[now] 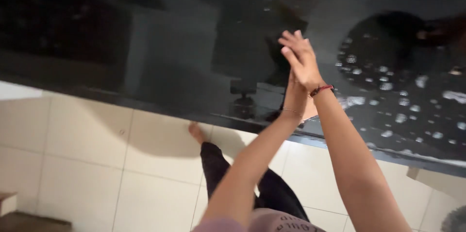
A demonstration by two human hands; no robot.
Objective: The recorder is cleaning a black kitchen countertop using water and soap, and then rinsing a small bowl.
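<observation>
Black glossy counter (170, 42) under and beyond both hands, its edge running just below the wrists. Right hand (302, 62) raised over it, fingers spread, holding nothing; red band (321, 89) at its wrist. Left hand (294, 97) pressed against the right from behind, mostly hidden, grip not clear; thin bracelet (290, 111) on that wrist. Foam spots (383, 86) right of the hands. Pale floor tiles (87, 164) below, bare foot (196, 132) left of the forearms.

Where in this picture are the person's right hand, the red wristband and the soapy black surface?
right hand (299, 59): head view, on the back of the hand.
red wristband (321, 89): head view, on the cord.
soapy black surface (398, 86): head view, on a foam-flecked patch.
</observation>
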